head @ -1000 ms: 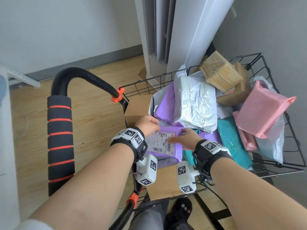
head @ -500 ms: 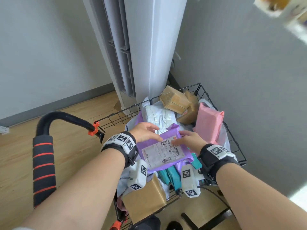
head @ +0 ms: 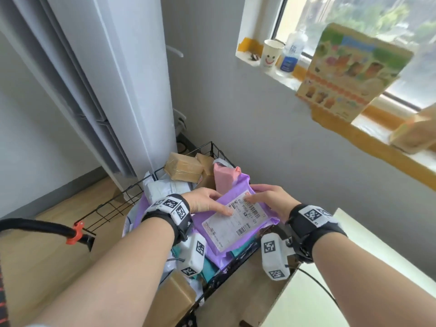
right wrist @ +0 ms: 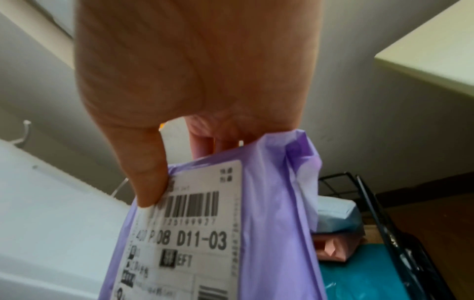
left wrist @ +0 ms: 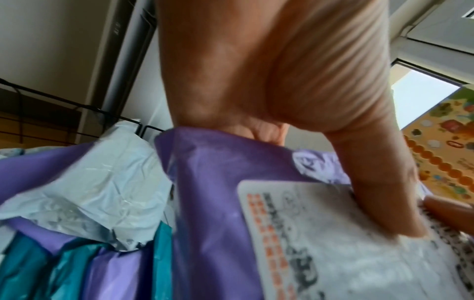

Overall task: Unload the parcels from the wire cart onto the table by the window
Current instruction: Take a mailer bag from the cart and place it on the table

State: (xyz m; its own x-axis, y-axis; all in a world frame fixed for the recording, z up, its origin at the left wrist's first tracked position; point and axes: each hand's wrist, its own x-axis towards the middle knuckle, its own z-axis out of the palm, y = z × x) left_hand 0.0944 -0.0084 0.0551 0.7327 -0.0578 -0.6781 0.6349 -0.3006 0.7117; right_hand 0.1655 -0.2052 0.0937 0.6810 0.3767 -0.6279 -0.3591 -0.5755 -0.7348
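Observation:
A purple parcel [head: 238, 215] with a white shipping label is held above the black wire cart [head: 212, 147]. My left hand [head: 207, 204] grips its left edge, thumb on the label [left wrist: 333, 243]. My right hand [head: 266, 199] pinches its far right edge, thumb by the barcode [right wrist: 192, 203]. The purple parcel [left wrist: 218, 192] [right wrist: 269, 233] fills both wrist views. Inside the cart lie brown boxes [head: 182, 169], a pink parcel [head: 224, 178], a white bag [head: 165, 187], teal parcels [head: 210, 267] and more purple ones. A pale table [head: 354, 267] corner shows at the right.
A tall white air conditioner [head: 113, 79] stands behind the cart. The window sill [head: 330, 107] holds a paper cup [head: 271, 53], a water bottle [head: 292, 53] and a colourful box [head: 349, 72]. The cart's black handle [head: 35, 228] with an orange clip is at the left.
Both hands have lifted the purple parcel out of the cart and carried it to the right. My head has turned up and right, bringing the window and table into view.

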